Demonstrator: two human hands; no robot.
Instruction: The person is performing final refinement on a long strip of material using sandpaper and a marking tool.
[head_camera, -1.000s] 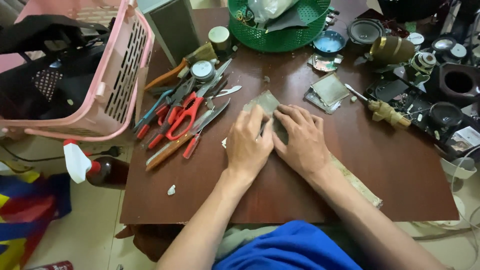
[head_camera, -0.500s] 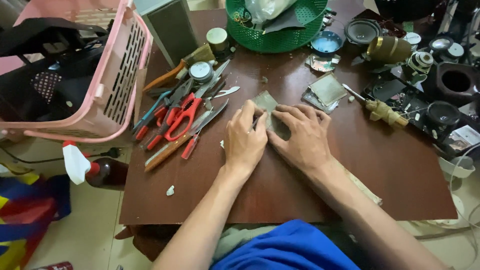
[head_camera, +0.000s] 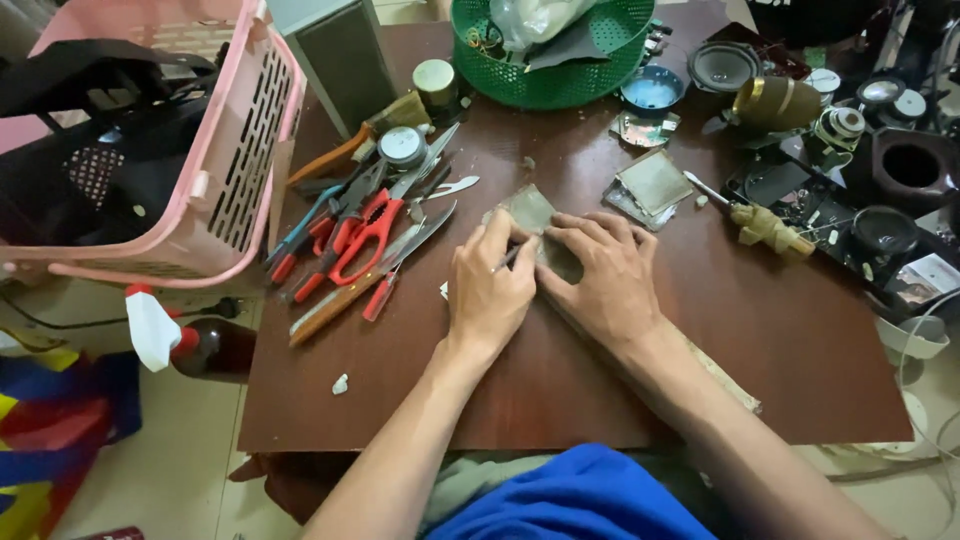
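A flat grey-green sheet (head_camera: 530, 210) lies in the middle of the brown table (head_camera: 560, 400), partly covered by both hands. My left hand (head_camera: 490, 290) rests on its left part and pinches a thin metal tool (head_camera: 508, 256) against the sheet. My right hand (head_camera: 600, 275) lies flat on the sheet's right part, fingers spread toward the left hand. Only the sheet's far corner shows beyond the fingers.
A heap of pliers, red-handled scissors (head_camera: 365, 235) and screwdrivers lies left of the hands. A pink basket (head_camera: 235, 150) overhangs the table's left edge. A green basket (head_camera: 560, 60) stands at the back. Speaker parts (head_camera: 880, 150) crowd the right. A second grey square (head_camera: 655, 182) lies nearby.
Both hands stay pressed on the sheet. The fingers have shifted slightly, and the thin tool now shows at my left fingertips.
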